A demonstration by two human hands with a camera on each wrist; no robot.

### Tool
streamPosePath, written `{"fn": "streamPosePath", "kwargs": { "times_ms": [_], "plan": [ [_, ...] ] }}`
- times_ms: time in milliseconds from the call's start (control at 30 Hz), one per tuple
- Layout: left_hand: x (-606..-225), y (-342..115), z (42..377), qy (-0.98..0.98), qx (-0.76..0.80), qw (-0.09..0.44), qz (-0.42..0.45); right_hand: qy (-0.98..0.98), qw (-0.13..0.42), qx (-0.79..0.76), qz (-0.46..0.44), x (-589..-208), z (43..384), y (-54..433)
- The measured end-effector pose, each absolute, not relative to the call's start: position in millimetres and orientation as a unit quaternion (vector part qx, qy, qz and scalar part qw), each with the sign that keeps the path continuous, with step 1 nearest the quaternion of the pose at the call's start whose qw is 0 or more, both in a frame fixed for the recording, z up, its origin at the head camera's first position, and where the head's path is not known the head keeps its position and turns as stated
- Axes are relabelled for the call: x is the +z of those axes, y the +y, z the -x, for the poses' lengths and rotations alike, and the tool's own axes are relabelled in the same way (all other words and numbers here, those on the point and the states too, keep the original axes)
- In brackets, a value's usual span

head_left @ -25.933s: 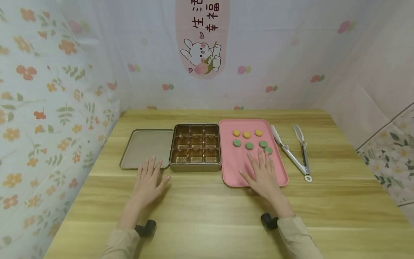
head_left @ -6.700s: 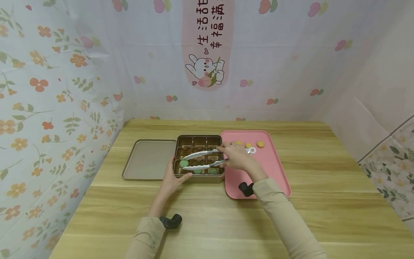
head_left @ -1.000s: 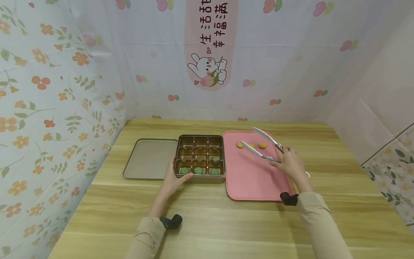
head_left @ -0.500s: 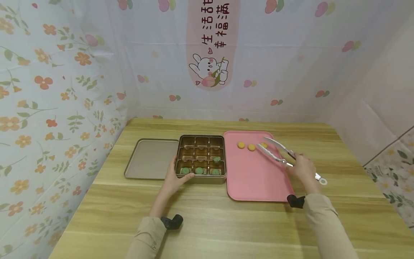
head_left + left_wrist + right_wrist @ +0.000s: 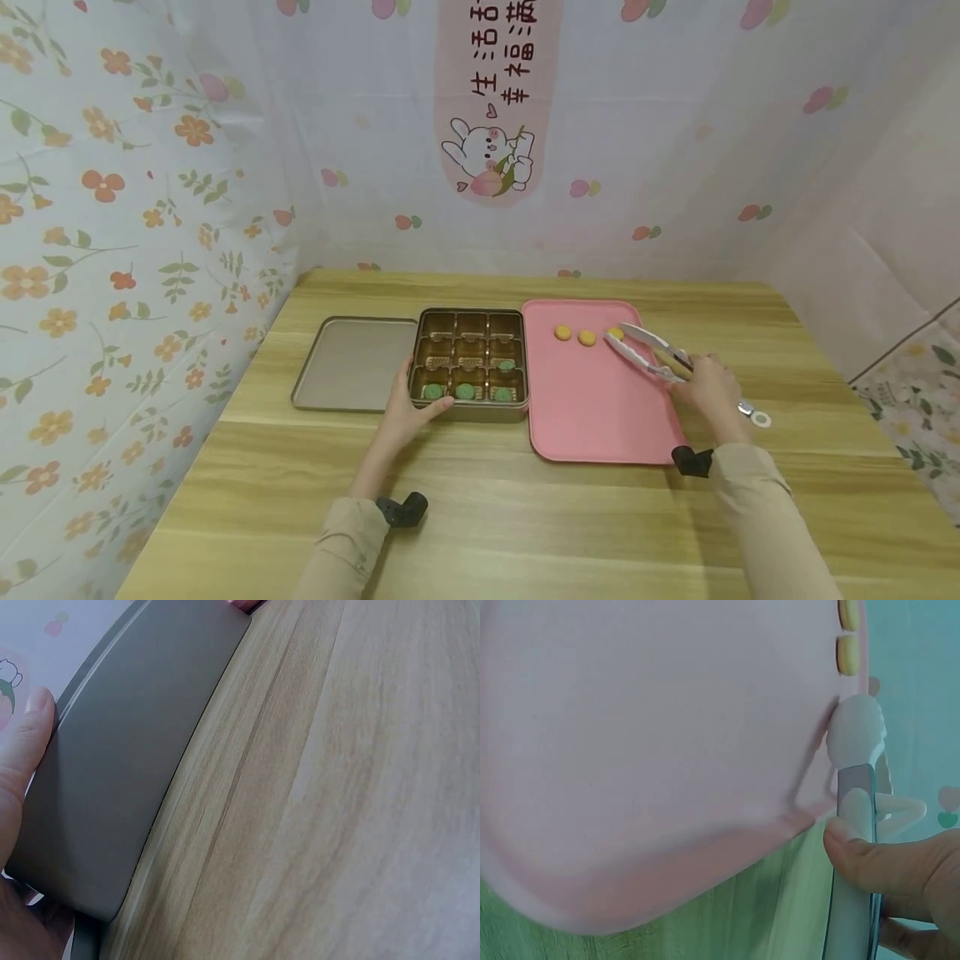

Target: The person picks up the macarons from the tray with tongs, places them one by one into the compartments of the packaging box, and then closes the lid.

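My right hand (image 5: 712,393) grips a pair of metal tongs (image 5: 651,353) with white tips, thumb on one arm in the right wrist view. The spread tips stand on either side of the rightmost yellow macaron (image 5: 615,333) on the pink tray (image 5: 600,417). Two more yellow macarons (image 5: 587,337) lie to its left. My left hand (image 5: 403,413) holds the front left corner of a metal tin (image 5: 480,412) with a nine-compartment insert, thumb at the front rim (image 5: 30,731). Green macarons (image 5: 465,391) sit in the three front compartments and in the right one of the middle row.
The tin's flat lid (image 5: 356,367) lies left of it, edge against the tin. The tray stands close on the tin's right. Tongs' ring end (image 5: 761,419) reaches past the tray's right edge over the wooden table (image 5: 480,517). Printed cloth (image 5: 337,167) hangs behind and at the sides.
The right hand has moved right and lowered the tongs, bringing the tips around the rightmost yellow macaron. Since the earliest frames, the green macarons have gone from tray to tin. The left hand stays put.
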State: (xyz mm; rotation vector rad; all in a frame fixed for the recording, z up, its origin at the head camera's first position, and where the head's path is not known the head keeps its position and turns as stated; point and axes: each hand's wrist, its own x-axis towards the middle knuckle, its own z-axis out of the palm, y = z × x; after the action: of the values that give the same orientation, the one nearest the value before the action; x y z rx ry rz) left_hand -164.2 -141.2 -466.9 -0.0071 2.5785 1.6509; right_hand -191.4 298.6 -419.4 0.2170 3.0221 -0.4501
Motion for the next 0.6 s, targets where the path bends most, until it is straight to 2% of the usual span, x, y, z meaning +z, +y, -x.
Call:
{"fn": "streamPosePath", "kwargs": {
  "times_ms": [600],
  "plan": [
    [-466.7, -139.7, 164.2, 0.836, 0.547, 0.038, 0.003, 0.989, -0.009, -0.135, -0.059, -423.0, 184.8, 302.9]
  ]
}}
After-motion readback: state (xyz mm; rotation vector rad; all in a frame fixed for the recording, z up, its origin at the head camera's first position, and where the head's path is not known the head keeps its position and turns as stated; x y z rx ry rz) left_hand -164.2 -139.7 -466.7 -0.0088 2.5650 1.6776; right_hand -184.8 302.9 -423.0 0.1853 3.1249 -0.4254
